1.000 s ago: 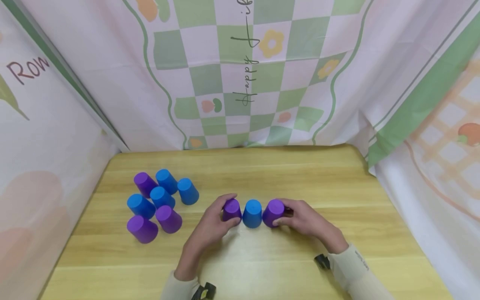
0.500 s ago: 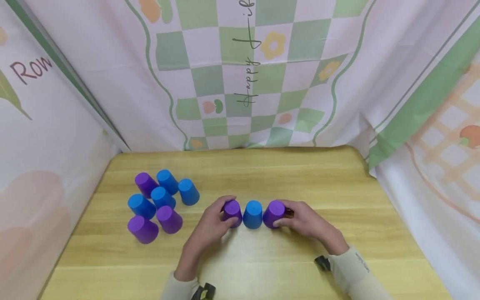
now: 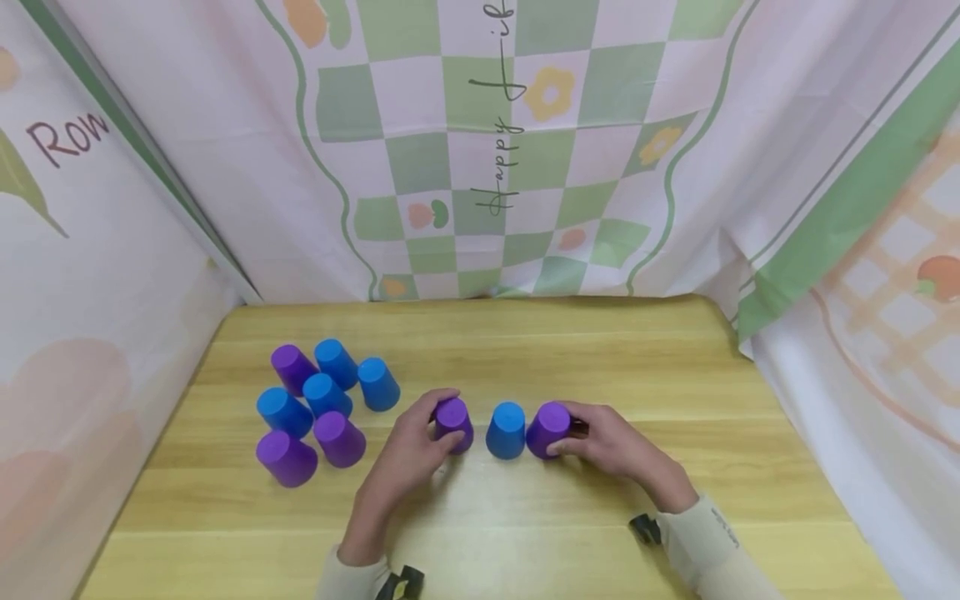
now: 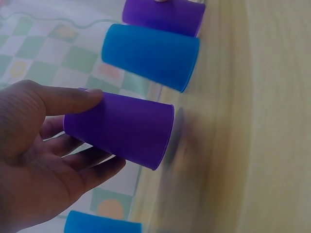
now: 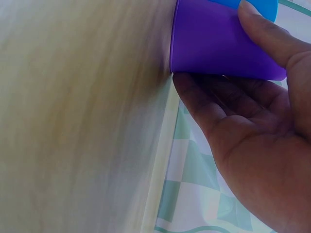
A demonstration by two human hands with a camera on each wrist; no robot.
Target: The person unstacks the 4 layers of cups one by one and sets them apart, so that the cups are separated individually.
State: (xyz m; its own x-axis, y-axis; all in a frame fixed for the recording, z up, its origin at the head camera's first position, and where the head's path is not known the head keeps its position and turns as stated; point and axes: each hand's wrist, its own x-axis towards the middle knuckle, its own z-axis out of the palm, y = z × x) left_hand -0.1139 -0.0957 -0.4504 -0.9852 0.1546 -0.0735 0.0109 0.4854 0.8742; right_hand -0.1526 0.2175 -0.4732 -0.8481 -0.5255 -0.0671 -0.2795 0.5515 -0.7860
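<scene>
My left hand [image 3: 414,446] grips an upside-down purple cup [image 3: 454,427] between thumb and fingers. In the left wrist view this purple cup [image 4: 124,127] shows a narrow gap between its rim and the table. To its right a blue cup [image 3: 506,431] stands upside down, apart from it. Beside the blue cup is another upside-down purple cup [image 3: 549,430], which my right hand [image 3: 615,437] holds with the thumb in front and the fingers on its outer side. In the right wrist view that purple cup [image 5: 218,43] has its rim at the tabletop.
On the left of the wooden table [image 3: 570,533] stands a cluster of several upside-down cups, among them a front purple cup [image 3: 287,458] and a blue cup [image 3: 378,385] at its right. A checkered curtain [image 3: 480,167] hangs behind the table's back edge.
My left hand has moved left with its purple cup, opening a gap to the blue cup. My right hand and its purple cup have stayed in place.
</scene>
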